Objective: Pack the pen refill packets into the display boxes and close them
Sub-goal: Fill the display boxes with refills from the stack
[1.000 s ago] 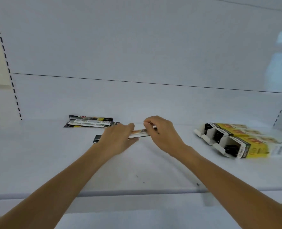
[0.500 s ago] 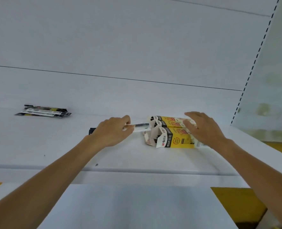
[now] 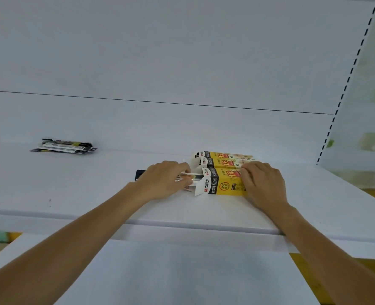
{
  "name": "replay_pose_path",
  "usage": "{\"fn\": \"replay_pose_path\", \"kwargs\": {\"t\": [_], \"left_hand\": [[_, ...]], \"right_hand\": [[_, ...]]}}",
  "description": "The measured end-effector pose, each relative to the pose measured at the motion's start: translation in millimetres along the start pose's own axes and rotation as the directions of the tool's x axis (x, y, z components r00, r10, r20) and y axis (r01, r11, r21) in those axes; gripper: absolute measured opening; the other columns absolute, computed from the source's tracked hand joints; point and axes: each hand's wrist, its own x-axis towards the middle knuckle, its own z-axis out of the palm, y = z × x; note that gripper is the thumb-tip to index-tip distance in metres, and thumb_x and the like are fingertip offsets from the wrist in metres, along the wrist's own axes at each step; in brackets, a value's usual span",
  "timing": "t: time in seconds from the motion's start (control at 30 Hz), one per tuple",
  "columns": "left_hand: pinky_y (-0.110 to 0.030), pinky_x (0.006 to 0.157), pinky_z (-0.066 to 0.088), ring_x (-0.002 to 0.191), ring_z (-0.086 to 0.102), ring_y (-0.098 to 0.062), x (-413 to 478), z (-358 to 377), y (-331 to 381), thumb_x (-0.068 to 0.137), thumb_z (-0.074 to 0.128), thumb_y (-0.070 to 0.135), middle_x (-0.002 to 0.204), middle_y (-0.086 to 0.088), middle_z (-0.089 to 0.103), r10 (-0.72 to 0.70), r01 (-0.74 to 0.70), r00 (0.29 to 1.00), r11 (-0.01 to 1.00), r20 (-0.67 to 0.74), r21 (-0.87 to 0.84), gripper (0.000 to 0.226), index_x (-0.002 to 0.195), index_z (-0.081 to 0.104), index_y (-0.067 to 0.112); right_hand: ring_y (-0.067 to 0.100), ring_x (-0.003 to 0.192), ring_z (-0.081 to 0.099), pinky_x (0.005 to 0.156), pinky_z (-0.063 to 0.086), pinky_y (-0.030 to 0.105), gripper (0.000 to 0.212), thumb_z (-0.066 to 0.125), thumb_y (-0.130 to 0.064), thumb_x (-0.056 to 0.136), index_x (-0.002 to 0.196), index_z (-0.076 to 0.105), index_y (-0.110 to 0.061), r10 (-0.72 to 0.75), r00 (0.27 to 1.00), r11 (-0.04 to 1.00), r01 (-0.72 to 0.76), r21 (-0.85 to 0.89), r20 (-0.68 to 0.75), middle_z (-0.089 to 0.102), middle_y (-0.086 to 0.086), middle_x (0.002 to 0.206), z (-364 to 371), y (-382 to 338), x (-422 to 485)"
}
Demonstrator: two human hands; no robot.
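Observation:
Three yellow display boxes lie side by side on the white shelf, open ends to the left. My right hand (image 3: 262,181) rests on the nearest display box (image 3: 225,183) and holds it down by its right part. My left hand (image 3: 163,180) grips a bundle of refill packets (image 3: 187,178) whose tip is at that box's open mouth, between its white flaps. The black tail of the bundle sticks out left of my hand. The other two boxes (image 3: 222,159) lie just behind. A small pile of loose refill packets (image 3: 64,146) lies at the back left.
The white shelf (image 3: 94,194) has a front edge close to my forearms and a white back panel behind. A perforated upright (image 3: 345,89) bounds the shelf at the right. A lower white shelf board runs below.
My left hand has carried the packet bundle right to the nearest box's open end. My right hand has come down onto that box. The view has shifted right.

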Motion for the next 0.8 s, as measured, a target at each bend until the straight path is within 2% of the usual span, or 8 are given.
{"fn": "replay_pose_path", "kwargs": {"t": [0.13,0.2,0.33,0.5,0.57,0.67,0.73,0.8], "left_hand": [[-0.038,0.067,0.043,0.084,0.058,-0.029,13.2,11.3,10.2,0.098,0.032,0.027,0.088,-0.009,0.064,-0.057,0.048,0.998,0.949,-0.02,-0.312,0.037,0.088,0.059,0.004],[-0.035,0.061,0.04,0.079,0.057,-0.029,20.5,15.8,18.9,0.098,0.03,0.02,0.085,-0.013,0.064,-0.065,0.036,0.996,0.914,-0.058,-0.404,0.037,0.08,0.053,-0.003],[-0.03,0.064,0.029,0.074,0.044,-0.022,27.9,24.0,34.0,0.1,0.028,0.022,0.077,-0.006,0.046,-0.059,0.004,0.989,0.93,-0.138,-0.368,0.032,0.074,0.04,0.007],[-0.02,0.079,0.029,0.091,0.045,-0.011,20.8,16.0,15.8,0.091,0.027,0.033,0.091,0.005,0.049,-0.05,-0.172,0.855,0.912,-0.516,-0.373,0.038,0.081,0.058,0.013],[-0.023,0.084,0.029,0.098,0.047,-0.012,13.3,10.6,5.6,0.088,0.033,0.037,0.101,0.007,0.052,-0.07,-0.075,0.881,0.956,-0.468,-0.283,0.035,0.093,0.061,0.016],[-0.033,0.089,0.036,0.11,0.05,-0.021,1.0,8.2,-11.8,0.095,0.039,0.035,0.121,-0.002,0.054,-0.324,0.287,0.93,0.935,-0.174,-0.211,0.033,0.119,0.05,0.016],[-0.032,0.083,0.037,0.105,0.053,-0.023,-7.0,7.1,-19.7,0.095,0.036,0.039,0.119,-0.004,0.057,-0.46,0.44,0.887,0.862,-0.026,-0.252,0.036,0.119,0.051,0.017],[-0.032,0.081,0.042,0.098,0.057,-0.023,-11.3,6.8,-23.4,0.093,0.039,0.033,0.108,-0.004,0.063,-0.494,0.451,0.869,0.815,-0.029,-0.364,0.025,0.105,0.057,0.022]], "right_hand": [[0.023,0.091,0.058,0.078,0.04,0.034,0.051,0.024,-0.04,0.086,0.094,0.066,-0.013,0.0,1.0,1.0,0.0,0.01,0.011,0.068,0.003,0.102,0.4,0.7,-0.9],[0.021,0.092,0.057,0.08,0.038,0.033,0.046,0.027,-0.039,0.086,0.095,0.065,-0.015,0.0,1.0,1.0,0.0,0.019,0.001,0.067,0.002,0.103,1.3,2.1,-1.6],[0.02,0.093,0.058,0.081,0.038,0.032,0.046,0.027,-0.039,0.086,0.096,0.065,-0.016,0.001,1.0,1.0,-0.002,0.03,0.006,0.067,0.0,0.104,2.5,4.1,0.4],[0.019,0.095,0.057,0.083,0.038,0.032,0.04,0.032,-0.037,0.088,0.098,0.064,-0.016,-0.007,1.0,0.999,0.007,0.041,0.005,0.067,0.0,0.106,3.7,6.2,2.5],[0.02,0.094,0.057,0.081,0.038,0.032,0.043,0.029,-0.038,0.085,0.097,0.065,-0.016,-0.007,1.0,0.999,0.007,0.04,-0.01,0.067,0.0,0.104,5.5,6.5,3.0],[0.021,0.093,0.057,0.08,0.038,0.032,0.043,0.029,-0.037,0.085,0.097,0.065,-0.015,-0.014,1.0,0.999,0.015,0.029,-0.021,0.067,0.001,0.104,8.2,8.1,3.2],[0.022,0.093,0.057,0.08,0.038,0.033,0.044,0.029,-0.037,0.085,0.097,0.064,-0.014,-0.022,1.0,1.0,0.022,0.022,-0.017,0.067,0.002,0.104,9.2,8.7,3.0],[0.022,0.093,0.057,0.08,0.039,0.033,0.044,0.028,-0.037,0.085,0.097,0.064,-0.015,-0.028,1.0,1.0,0.028,0.009,-0.013,0.067,0.002,0.104,9.9,8.6,3.3]]}}
